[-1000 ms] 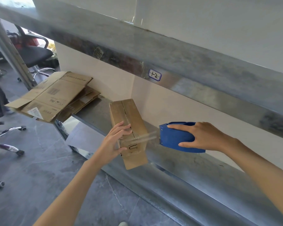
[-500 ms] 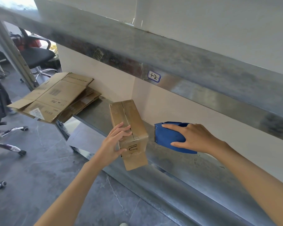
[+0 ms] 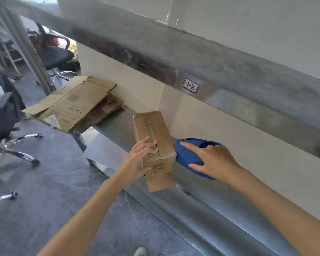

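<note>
A small brown cardboard box (image 3: 155, 130) lies on the metal shelf (image 3: 116, 126), its near end flap hanging over the shelf's front edge. My left hand (image 3: 139, 159) grips the box's near left corner, fingers on the top seam and thumb on the end face. My right hand (image 3: 211, 161) grips a blue tape dispenser (image 3: 187, 156), index finger stretched along its top. The dispenser's front end touches the right side of the box near its front corner.
A stack of flattened cardboard boxes (image 3: 72, 106) overhangs the shelf's left end. An upper shelf beam carries a label (image 3: 191, 85) reading 1-2. Office chairs (image 3: 52, 54) stand on the grey floor at left. A sheet of paper (image 3: 102, 150) hangs below the shelf.
My right hand has brought the tape dispenser leftward until it touches the box. The strip of clear tape stretched between box and dispenser a second ago no longer shows. My left hand stays on the box.
</note>
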The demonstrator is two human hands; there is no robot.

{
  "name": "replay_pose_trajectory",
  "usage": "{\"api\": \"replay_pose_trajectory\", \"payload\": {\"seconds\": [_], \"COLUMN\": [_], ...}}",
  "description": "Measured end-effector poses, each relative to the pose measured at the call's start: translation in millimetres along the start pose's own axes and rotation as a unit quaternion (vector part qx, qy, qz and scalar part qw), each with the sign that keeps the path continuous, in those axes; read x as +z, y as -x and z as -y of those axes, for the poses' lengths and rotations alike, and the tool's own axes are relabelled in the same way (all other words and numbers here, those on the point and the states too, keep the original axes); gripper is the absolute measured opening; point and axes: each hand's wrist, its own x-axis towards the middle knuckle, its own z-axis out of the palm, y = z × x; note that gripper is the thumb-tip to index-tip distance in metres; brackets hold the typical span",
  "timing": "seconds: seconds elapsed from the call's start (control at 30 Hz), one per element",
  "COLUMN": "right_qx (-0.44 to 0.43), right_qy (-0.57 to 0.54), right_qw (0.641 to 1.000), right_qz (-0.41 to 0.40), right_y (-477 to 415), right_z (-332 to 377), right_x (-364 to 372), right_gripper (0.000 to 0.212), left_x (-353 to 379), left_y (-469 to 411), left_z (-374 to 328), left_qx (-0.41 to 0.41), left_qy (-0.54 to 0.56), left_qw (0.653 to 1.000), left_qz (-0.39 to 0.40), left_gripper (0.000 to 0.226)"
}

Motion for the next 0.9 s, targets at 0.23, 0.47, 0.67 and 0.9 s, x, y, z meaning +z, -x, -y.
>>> {"api": "replay_pose_trajectory", "payload": {"seconds": [0.23, 0.47, 0.67, 0.9], "right_qx": [0.021, 0.03, 0.081, 0.144], "right_qy": [0.001, -0.003, -0.101, -0.2], "right_qw": [1.0, 1.0, 0.992, 0.968], "right_qz": [-0.004, 0.002, -0.007, -0.044], "right_y": [-5.4, -17.3, -23.8, -2.1], "right_z": [2.6, 15.2, 6.5, -10.2], "right_x": [7.0, 13.2, 44.0, 101.5], "right_gripper": [0.068, 0.066, 0.069, 0.07], "left_x": [1.8, 2.1, -1.9, -0.5], "left_y": [-8.5, -9.6, -13.8, -11.8], "left_z": [-0.9, -6.7, -15.9, -19.6], "left_qx": [-0.012, -0.013, -0.031, -0.043], "left_qy": [-0.003, 0.001, -0.006, 0.011], "left_qw": [1.0, 1.0, 0.999, 0.999], "left_qz": [-0.005, -0.007, 0.012, 0.018], "left_gripper": [0.059, 0.061, 0.062, 0.062]}}
